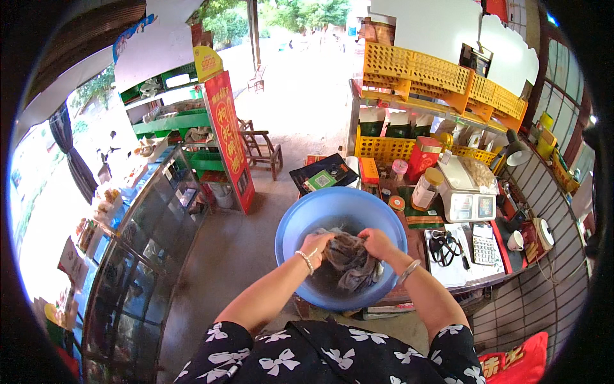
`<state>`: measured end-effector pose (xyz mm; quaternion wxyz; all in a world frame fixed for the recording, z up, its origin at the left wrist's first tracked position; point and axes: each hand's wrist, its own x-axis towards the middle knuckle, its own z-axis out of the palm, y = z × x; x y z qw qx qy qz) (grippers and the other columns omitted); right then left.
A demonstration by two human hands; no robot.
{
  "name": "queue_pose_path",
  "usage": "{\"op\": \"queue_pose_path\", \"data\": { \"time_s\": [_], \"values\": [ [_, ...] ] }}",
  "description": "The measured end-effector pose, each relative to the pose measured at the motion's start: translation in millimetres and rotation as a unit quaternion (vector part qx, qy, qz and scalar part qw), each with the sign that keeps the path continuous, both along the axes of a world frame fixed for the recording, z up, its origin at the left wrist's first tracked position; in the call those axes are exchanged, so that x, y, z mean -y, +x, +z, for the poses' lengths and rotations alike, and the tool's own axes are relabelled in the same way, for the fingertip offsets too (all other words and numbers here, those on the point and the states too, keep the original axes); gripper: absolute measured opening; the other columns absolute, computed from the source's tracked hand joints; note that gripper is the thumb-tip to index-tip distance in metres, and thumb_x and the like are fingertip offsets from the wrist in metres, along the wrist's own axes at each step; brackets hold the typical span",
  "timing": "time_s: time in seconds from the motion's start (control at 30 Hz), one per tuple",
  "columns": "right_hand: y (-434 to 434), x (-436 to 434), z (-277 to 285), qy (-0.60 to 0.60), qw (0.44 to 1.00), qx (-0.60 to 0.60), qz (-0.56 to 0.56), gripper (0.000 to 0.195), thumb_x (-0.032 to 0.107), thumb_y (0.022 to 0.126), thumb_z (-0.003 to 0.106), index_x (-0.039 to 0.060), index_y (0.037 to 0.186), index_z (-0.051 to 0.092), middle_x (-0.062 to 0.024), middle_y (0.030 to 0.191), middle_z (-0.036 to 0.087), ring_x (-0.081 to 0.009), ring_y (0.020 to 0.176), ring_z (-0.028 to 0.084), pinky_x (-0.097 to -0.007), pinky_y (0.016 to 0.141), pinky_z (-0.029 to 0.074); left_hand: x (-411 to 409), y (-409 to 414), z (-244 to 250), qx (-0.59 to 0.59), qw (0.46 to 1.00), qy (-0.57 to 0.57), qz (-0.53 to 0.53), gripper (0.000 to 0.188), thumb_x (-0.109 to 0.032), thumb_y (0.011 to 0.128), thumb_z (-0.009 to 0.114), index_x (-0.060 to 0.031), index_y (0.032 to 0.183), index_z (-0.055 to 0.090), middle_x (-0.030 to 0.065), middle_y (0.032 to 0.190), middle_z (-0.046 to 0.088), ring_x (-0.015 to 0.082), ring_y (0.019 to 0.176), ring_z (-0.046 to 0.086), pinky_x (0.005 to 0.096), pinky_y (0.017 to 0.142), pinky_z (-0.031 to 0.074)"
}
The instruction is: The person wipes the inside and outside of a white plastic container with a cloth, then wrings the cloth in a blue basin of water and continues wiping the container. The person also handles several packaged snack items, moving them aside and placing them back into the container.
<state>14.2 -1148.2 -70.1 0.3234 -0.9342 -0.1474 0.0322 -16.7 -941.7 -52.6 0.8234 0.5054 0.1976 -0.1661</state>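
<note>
A large blue plastic basin rests at the left end of the cluttered desk, with murky water low inside it. Over the basin, my left hand grips one side of a bunched, wet grey-brown cloth. On the opposite side of the same cloth, my right hand pinches its upper edge. The cloth's lower part hangs towards the water, and its folds hide some of my fingertips. Each wrist wears a silver-coloured bracelet.
Right of the basin, the desk holds a lidded jar, a weighing scale, a calculator and a white cup. A black bag with a green card lies behind the basin. A glass display case stands at left.
</note>
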Motion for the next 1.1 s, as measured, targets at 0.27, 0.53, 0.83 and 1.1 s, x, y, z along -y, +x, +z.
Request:
{"op": "queue_pose_path", "data": {
  "time_s": [0.27,0.53,0.83,1.1],
  "values": [
    [6,-39,-11,-0.078,0.975,0.046,0.203,0.075,0.037,0.066,0.073,0.0032,0.125,0.042,-0.0257,0.108,0.058,-0.0369,0.101,0.058,-0.0429,0.085,0.046,-15,-2,-20,0.100,0.979,0.139,-0.111,0.034,-0.017,0.079,0.064,-0.0032,0.107,0.052,0.0104,0.103,0.056,0.0229,0.096,0.053,0.0381,0.081,0.043],
    [21,-34,-26,0.024,0.992,-0.051,0.114,0.071,0.027,0.062,0.079,0.0005,0.121,0.050,-0.0167,0.103,0.064,-0.0299,0.093,0.061,-0.0392,0.083,0.047,-27,-20,10,-0.009,0.998,0.058,-0.027,0.053,-0.024,0.079,0.065,-0.0058,0.124,0.043,0.0127,0.134,0.039,0.0329,0.128,0.032,0.0468,0.105,0.024],
    [-12,-91,53,0.349,0.920,-0.178,-0.002,0.019,0.006,0.083,0.063,-0.0036,0.099,0.064,-0.0042,0.088,0.065,-0.0076,0.073,0.057,-0.0234,0.065,0.048,-6,4,-19,-0.094,0.982,-0.164,-0.024,0.052,-0.056,0.091,0.029,-0.0180,0.118,0.053,0.0041,0.111,0.060,0.0266,0.103,0.056,0.0410,0.085,0.043],
    [-81,-125,94,0.190,0.975,0.084,0.080,0.026,0.009,0.078,0.067,-0.0002,0.102,0.065,-0.0139,0.092,0.067,-0.0188,0.083,0.064,-0.0288,0.075,0.049,-16,29,-35,-0.025,0.934,-0.346,-0.090,0.051,-0.049,0.089,0.038,-0.0064,0.110,0.056,0.0125,0.107,0.060,0.0302,0.100,0.055,0.0432,0.089,0.043]
  ]
}}
